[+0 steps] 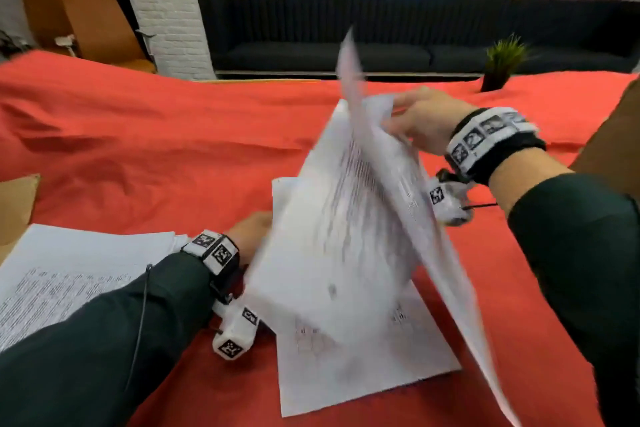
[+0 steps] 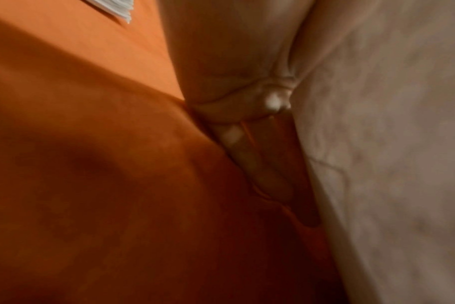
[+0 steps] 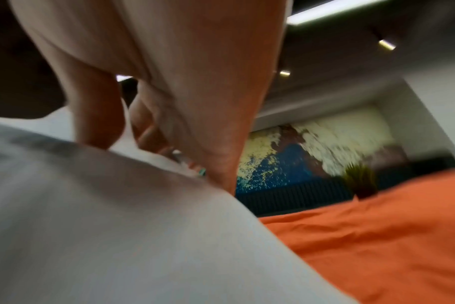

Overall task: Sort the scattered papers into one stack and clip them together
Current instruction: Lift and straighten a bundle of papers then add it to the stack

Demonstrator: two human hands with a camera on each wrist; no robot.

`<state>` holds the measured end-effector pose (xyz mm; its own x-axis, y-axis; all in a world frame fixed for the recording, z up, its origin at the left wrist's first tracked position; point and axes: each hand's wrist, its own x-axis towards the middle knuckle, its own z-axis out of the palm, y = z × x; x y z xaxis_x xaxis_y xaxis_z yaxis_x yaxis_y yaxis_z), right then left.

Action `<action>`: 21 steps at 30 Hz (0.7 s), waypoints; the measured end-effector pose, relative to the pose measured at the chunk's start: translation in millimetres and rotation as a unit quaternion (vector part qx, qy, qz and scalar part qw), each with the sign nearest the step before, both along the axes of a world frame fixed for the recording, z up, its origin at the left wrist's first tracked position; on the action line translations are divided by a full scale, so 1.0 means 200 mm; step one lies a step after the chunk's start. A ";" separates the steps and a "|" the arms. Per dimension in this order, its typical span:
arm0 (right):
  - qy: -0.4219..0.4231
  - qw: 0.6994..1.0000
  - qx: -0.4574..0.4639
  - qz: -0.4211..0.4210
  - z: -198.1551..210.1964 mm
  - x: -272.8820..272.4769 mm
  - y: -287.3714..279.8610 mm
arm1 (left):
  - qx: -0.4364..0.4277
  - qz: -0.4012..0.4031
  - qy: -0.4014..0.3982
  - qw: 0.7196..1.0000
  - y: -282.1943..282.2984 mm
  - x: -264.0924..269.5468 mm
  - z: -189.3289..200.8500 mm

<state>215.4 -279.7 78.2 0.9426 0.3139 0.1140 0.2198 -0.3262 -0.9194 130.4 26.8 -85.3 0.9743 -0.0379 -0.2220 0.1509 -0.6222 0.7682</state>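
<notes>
The right hand (image 1: 420, 121) pinches a fanned bundle of printed sheets (image 1: 360, 218) by its far upper corner, thumb on one face and fingers curled behind, so the bundle hangs tilted above the flat sheet (image 1: 363, 357) that lies on the red-covered worktop (image 1: 156, 135). The bundle's long axis runs steeply from that raised corner down toward the person, its lower edges just over the flat sheet. The left hand (image 1: 251, 230) sits at the flat sheet's left edge, low on the cloth and half hidden by the bundle; its grasp cannot be told, though the left wrist view shows a finger (image 2: 262, 148) pressed into the seam where paper meets cloth. A second pile of papers (image 1: 69, 270) lies well left of the flat sheet, under the left forearm, so the left hand is nearer it. The printed text is too blurred to read, and no clip is in view.
</notes>
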 end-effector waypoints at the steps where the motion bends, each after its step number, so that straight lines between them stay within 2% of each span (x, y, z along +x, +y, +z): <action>1: -0.025 0.995 -0.099 -0.015 -0.03 0.00 0.02 | -0.014 -0.014 0.009 1.000 -0.01 -0.01 0.03; 3: -0.065 0.962 -0.261 -0.044 -0.13 0.02 0.06 | -0.020 -0.036 0.016 0.999 -0.07 -0.04 0.08; 5: -0.071 0.948 -0.307 -0.051 -0.22 0.01 0.12 | -0.014 -0.036 0.020 0.999 -0.09 -0.08 0.11; 10: -0.096 0.955 -0.258 -0.109 -0.35 0.00 0.27 | -0.045 -0.021 0.035 0.998 -0.12 -0.09 0.15; 12: -0.071 0.974 -0.181 -0.114 -0.39 -0.01 0.30 | -0.008 -0.054 0.019 0.998 -0.13 -0.07 0.15; 14: -0.071 0.979 -0.129 -0.138 -0.39 -0.04 0.32 | 0.025 -0.072 0.000 0.997 -0.13 -0.06 0.11; 16: -0.065 0.968 -0.143 -0.197 -0.37 -0.03 0.27 | -0.019 -0.053 -0.001 0.998 -0.15 -0.05 0.10; 18: -0.047 0.948 -0.193 -0.248 -0.38 0.00 0.17 | -0.047 -0.032 0.037 0.998 -0.15 -0.05 0.09; 21: 0.006 0.926 -0.208 -0.314 -0.46 0.08 -0.01 | -0.043 -0.011 0.066 0.997 -0.13 -0.04 0.10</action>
